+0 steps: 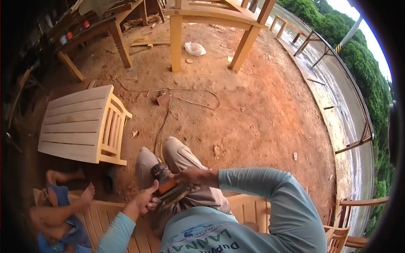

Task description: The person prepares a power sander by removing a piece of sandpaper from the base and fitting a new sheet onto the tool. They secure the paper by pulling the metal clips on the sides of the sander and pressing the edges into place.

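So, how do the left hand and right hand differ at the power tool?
Place: the left hand sits lower in view, at the left side of the power tool; the right hand is at its right.
Pose: the left hand's thumb points up; the right hand is curled, its thumb not clearly visible.
Shared: both are bare, below blue sleeves.

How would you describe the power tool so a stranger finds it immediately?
Find the beige trousers at lower centre. Over them, between the left hand and right hand, is the power tool. Unlike the trousers and blue sleeves, its body is orange and black.
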The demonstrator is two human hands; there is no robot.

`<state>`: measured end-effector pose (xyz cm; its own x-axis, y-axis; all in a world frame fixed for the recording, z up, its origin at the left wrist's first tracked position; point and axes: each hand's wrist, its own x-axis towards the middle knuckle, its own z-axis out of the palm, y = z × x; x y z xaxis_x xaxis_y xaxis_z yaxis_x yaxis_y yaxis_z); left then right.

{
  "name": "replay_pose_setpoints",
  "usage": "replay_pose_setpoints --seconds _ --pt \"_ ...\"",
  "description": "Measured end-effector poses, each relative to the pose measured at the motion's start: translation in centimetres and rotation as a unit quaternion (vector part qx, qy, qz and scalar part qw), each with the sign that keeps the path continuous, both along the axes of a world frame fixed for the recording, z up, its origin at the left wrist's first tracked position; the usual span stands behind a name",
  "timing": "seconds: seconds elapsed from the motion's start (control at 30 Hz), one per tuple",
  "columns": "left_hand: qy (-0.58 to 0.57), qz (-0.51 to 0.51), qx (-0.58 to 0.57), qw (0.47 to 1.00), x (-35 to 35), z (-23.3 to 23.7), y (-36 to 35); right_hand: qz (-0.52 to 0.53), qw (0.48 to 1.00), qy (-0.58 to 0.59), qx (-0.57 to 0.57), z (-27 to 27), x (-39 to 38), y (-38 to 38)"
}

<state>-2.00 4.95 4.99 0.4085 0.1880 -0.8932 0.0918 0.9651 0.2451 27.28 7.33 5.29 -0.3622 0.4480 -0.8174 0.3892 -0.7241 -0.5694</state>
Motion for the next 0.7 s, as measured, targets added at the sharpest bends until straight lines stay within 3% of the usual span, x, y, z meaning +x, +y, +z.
replay_pose_setpoints --seconds 0.27,0.33,0.43,0.47,0.5,0.53,0.6,0.7 --pt "0.036 0.089 0.012 0.995 0.4 -2.0 -1.6 0.048 0.996 -0.031 0.068 -1.6 0.3 -0.3" --pt "0.068 0.083 0.085 0.991 0.9 -2.9 -1.3 0.157 0.907 -0.035 0.39 -5.7 0.9 0.3" --pt "0.173 0.067 0.236 0.954 2.4 -1.0 -1.4 0.272 0.763 -0.08 0.582 -10.0 0.9 -0.6" --pt "0.182 0.104 0.361 0.909 2.8 -3.7 -1.9 0.266 0.754 -0.077 0.595 -8.8 1.4 0.0" --pt "0.18 0.091 0.459 0.865 2.4 -4.4 -2.1 0.236 0.789 -0.065 0.563 -7.5 1.3 -0.1" --pt "0.241 0.046 0.494 0.834 3.3 -0.3 -2.1 0.185 0.834 -0.054 0.517 -5.5 1.1 -0.5" --pt "0.281 0.046 0.561 0.778 3.1 -3.3 -2.8 0.014 0.958 -0.038 0.285 1.4 0.0 -0.6" --pt "0.283 0.085 0.583 0.756 4.2 -2.4 -2.9 -0.078 0.92 0.04 0.381 -1.8 0.0 -2.2"
